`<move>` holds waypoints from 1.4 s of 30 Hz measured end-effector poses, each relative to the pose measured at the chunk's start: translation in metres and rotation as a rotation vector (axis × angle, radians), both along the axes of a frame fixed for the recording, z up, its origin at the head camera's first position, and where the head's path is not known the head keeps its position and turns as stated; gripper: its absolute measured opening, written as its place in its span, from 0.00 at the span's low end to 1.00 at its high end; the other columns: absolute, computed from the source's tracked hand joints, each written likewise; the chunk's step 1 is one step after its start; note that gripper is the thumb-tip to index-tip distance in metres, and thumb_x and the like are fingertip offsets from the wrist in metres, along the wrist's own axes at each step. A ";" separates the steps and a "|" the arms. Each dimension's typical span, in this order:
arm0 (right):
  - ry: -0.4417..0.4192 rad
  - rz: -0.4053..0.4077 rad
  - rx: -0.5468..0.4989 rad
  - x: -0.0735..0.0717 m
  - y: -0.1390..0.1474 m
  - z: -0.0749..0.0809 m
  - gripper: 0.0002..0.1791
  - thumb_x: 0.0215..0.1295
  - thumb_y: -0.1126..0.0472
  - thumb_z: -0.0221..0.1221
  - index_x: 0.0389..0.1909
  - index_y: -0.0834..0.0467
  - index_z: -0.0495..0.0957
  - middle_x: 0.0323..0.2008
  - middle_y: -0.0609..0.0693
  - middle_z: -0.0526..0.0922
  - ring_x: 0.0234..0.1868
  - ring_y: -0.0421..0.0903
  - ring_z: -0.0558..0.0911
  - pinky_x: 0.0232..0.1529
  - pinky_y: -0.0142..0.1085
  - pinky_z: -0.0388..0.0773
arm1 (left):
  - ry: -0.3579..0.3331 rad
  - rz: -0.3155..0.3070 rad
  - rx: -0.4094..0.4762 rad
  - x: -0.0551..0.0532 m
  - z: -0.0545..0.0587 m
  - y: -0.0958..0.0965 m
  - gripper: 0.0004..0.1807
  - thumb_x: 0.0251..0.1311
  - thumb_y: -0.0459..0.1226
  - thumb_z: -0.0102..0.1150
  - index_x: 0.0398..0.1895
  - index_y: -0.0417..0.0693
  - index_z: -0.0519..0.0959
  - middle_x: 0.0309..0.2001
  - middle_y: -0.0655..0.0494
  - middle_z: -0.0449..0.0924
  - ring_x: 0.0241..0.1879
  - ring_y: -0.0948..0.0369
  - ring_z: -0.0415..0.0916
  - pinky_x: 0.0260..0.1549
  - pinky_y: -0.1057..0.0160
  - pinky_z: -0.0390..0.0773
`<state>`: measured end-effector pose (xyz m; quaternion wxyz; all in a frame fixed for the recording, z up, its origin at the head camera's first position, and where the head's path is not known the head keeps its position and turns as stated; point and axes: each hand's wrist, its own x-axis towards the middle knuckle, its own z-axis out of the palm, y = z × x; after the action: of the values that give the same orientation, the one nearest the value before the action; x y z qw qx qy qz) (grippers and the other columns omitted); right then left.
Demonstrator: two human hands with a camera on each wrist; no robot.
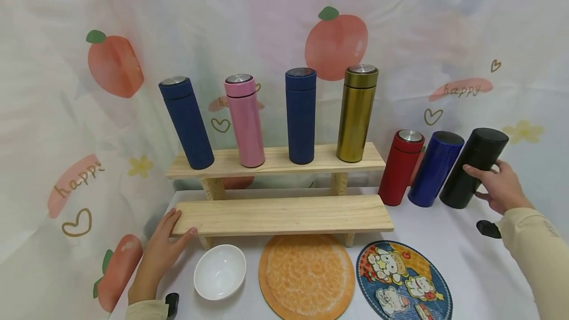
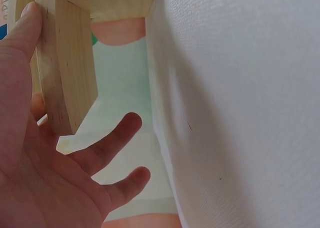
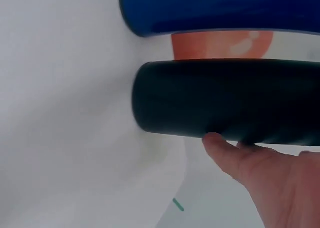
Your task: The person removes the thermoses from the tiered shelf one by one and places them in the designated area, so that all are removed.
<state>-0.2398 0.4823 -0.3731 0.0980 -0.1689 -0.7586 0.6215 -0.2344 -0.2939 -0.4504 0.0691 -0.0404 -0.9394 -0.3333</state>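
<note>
My left hand [image 1: 162, 248] grips the left end of the lower board of a two-step wooden shelf [image 1: 284, 216]. In the left wrist view its thumb lies along the board end [image 2: 75, 67], while two fingers stick out past it. At the far right, my right hand [image 1: 504, 186] holds a black thermos bottle [image 1: 473, 169] around its lower half, thumb on the near side. The bottle leans in the head view, its base close over the white table. Beside it stand a blue thermos [image 1: 435, 169] and a red thermos [image 1: 401, 169].
On the upper board stand a navy thermos [image 1: 186, 125], a pink thermos [image 1: 246, 122], another navy thermos [image 1: 301, 117] and a gold thermos [image 1: 357, 115]. In front lie a white bowl [image 1: 220, 271], an orange round mat [image 1: 306, 278] and a cartoon round mat [image 1: 404, 280]. A printed cloth [image 1: 275, 23] hangs behind.
</note>
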 end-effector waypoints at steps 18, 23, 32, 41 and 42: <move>0.370 -0.119 0.033 0.012 -0.048 0.081 0.52 0.84 0.56 0.55 0.87 0.43 0.24 0.84 0.36 0.20 0.81 0.35 0.22 0.75 0.31 0.30 | -0.010 0.001 0.000 -0.001 0.002 0.000 0.50 0.74 0.59 0.63 0.84 0.35 0.57 0.84 0.35 0.48 0.81 0.32 0.48 0.73 0.29 0.56; 0.451 -0.113 0.053 0.013 -0.070 0.106 0.50 0.82 0.60 0.55 0.88 0.46 0.29 0.86 0.35 0.26 0.82 0.33 0.26 0.76 0.29 0.35 | 0.010 -0.011 0.011 0.000 0.001 -0.001 0.49 0.74 0.57 0.63 0.83 0.34 0.57 0.84 0.35 0.49 0.80 0.32 0.49 0.73 0.28 0.57; 0.630 0.192 -0.090 0.004 -0.124 0.122 0.48 0.81 0.67 0.57 0.89 0.50 0.38 0.87 0.39 0.29 0.84 0.36 0.29 0.77 0.27 0.35 | 0.009 -0.006 0.016 0.001 0.001 -0.001 0.49 0.74 0.58 0.62 0.83 0.34 0.58 0.84 0.35 0.49 0.81 0.33 0.49 0.73 0.29 0.57; 0.475 0.289 0.096 -0.018 -0.184 0.116 0.51 0.81 0.54 0.59 0.89 0.47 0.33 0.88 0.47 0.33 0.86 0.46 0.35 0.82 0.40 0.40 | -0.003 -0.002 0.024 -0.001 0.000 0.000 0.50 0.74 0.59 0.63 0.84 0.34 0.56 0.84 0.35 0.47 0.81 0.33 0.48 0.74 0.30 0.56; 0.463 0.301 0.105 -0.020 -0.189 0.114 0.51 0.81 0.53 0.59 0.89 0.47 0.34 0.88 0.48 0.33 0.86 0.48 0.36 0.82 0.44 0.40 | -0.008 -0.001 0.026 -0.001 0.000 0.001 0.51 0.74 0.59 0.63 0.84 0.35 0.56 0.84 0.35 0.47 0.81 0.34 0.48 0.74 0.30 0.56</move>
<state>-0.2597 0.2931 -0.2587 0.1839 0.0975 -0.7638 0.6110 -0.2354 -0.2933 -0.4504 0.0659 -0.0385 -0.9353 -0.3455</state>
